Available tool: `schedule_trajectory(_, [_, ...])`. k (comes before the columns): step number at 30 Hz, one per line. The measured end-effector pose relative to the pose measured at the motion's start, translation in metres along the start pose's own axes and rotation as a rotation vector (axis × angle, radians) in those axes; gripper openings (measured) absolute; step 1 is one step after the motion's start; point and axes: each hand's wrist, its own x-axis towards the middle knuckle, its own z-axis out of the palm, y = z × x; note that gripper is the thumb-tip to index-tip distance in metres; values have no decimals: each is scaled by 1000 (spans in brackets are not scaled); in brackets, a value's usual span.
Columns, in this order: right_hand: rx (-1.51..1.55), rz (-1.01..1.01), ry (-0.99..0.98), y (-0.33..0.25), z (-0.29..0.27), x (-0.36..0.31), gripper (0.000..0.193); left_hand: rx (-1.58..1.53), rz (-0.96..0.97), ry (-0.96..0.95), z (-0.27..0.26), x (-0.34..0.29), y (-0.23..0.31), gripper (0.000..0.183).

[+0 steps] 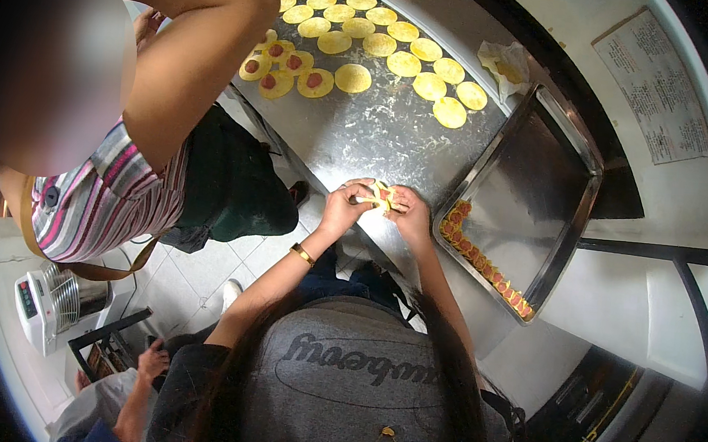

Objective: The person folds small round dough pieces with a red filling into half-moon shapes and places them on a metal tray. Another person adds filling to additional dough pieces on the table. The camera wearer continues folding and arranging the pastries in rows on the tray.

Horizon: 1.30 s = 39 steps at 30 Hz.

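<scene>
Between my two hands, over the near edge of the metal table, is a yellow dough round folded around a reddish filling (384, 195). My left hand (347, 207) pinches its left side, a gold bracelet on that wrist. On the other side my right hand (409, 212) has its fingers closed on the dough. Flat yellow dough rounds (403, 63) lie in rows across the far part of the table; several at the left carry a lump of reddish filling (315, 79). Right of my hands, a metal tray (490, 152) holds a line of filled dough pieces (474, 258) along its near edge.
A co-worker in a striped top (109, 196) stands close on the left, an arm raised over the table. Crumpled paper (504, 67) lies by the tray's far corner. A mixer (61, 303) stands at lower left, near another person's hand (153, 358).
</scene>
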Motion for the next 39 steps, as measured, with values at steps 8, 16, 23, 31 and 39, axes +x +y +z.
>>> schedule_trajectory(8, [-608,-268,-4,-14,-5,5,29,76,-160,-119,0,-1,25,28])
schedule_trajectory(16, [-769,-387,-7,-27,-3,-9,22,199,-118,-233,0,0,20,35])
schedule_trajectory(23, [-706,-426,-15,-32,1,-3,16,333,-202,-270,2,7,30,35])
schedule_trajectory(31, [-635,-409,-1,-28,0,-7,21,342,-154,-228,4,2,28,35])
schedule_trajectory(39, [-678,-353,-22,-23,1,-7,23,218,-132,-203,4,-1,25,34])
